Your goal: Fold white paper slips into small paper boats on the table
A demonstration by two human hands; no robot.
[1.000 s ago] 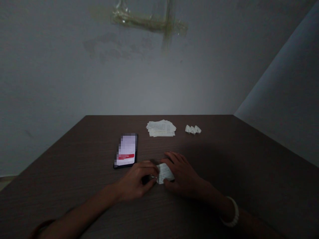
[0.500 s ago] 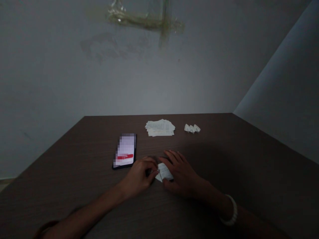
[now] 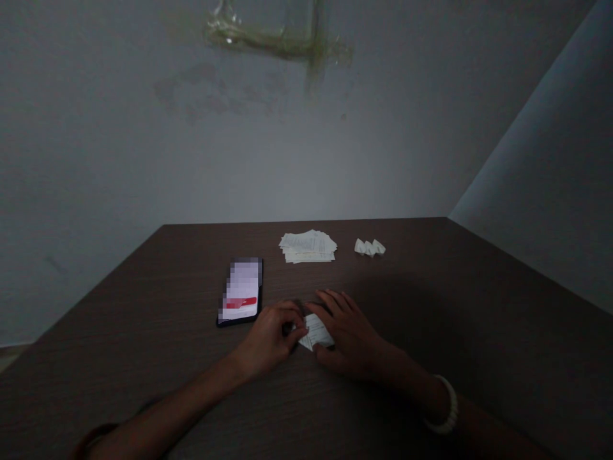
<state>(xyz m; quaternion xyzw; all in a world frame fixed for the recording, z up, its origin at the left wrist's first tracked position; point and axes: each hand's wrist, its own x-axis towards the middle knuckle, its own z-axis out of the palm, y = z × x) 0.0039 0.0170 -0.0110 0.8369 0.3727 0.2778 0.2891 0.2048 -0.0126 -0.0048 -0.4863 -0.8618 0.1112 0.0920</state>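
Note:
A small piece of printed white paper [image 3: 318, 331], with a fold along its left side, lies on the table between my hands. My left hand [image 3: 275, 332] is closed in a pinch, thumb and index finger on the paper's left corner. On the paper's right part rests my right hand [image 3: 347, 335], its fingers stretched and apart, with the thumb at the near edge. My fingers hide both ends of the paper.
A phone [image 3: 242, 291] with a lit screen lies just beyond my left hand. Farther back on the dark wooden table [image 3: 182, 268] are a stack of printed paper slips [image 3: 309, 246] and several small folded paper pieces [image 3: 369, 248]. A wall [image 3: 306, 166] stands behind.
My left thumb has moved up and in over the paper's left side, where a folded edge now shows. The right hand stays nearly in place. The view has shifted slightly.

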